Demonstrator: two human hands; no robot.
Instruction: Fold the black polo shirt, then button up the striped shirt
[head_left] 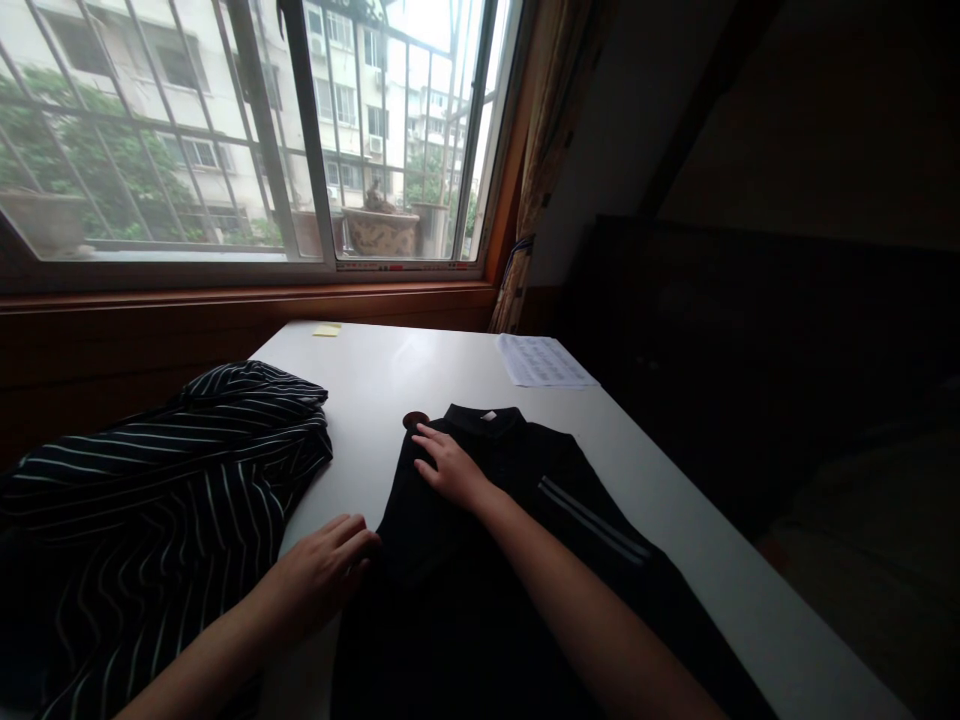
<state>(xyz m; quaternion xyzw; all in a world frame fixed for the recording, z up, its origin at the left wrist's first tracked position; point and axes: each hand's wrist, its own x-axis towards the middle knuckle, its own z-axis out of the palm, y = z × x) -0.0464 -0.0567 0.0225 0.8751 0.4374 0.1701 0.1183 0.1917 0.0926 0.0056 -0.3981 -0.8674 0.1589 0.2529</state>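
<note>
A black collared shirt [480, 600] lies spread on the white table, its collar [486, 420] toward the window and two grey stripes on its right part. My left hand [334, 560] is closed at the shirt's left edge, fingers pinching the cloth there. Flat on the upper left of the shirt rests my right hand [452, 468], its fingers stretched out. Just beyond those fingertips sits a small dark reddish round thing [415, 419], partly beside the shoulder; its kind is unclear.
On the left a black garment with white stripes [217, 500] lies heaped over the white table [375, 365]. Printed sheets [546, 360] are at the far right corner, a yellow sticky note [327, 329] at the far left. Behind stand a barred window [330, 150] and a curtain [517, 270].
</note>
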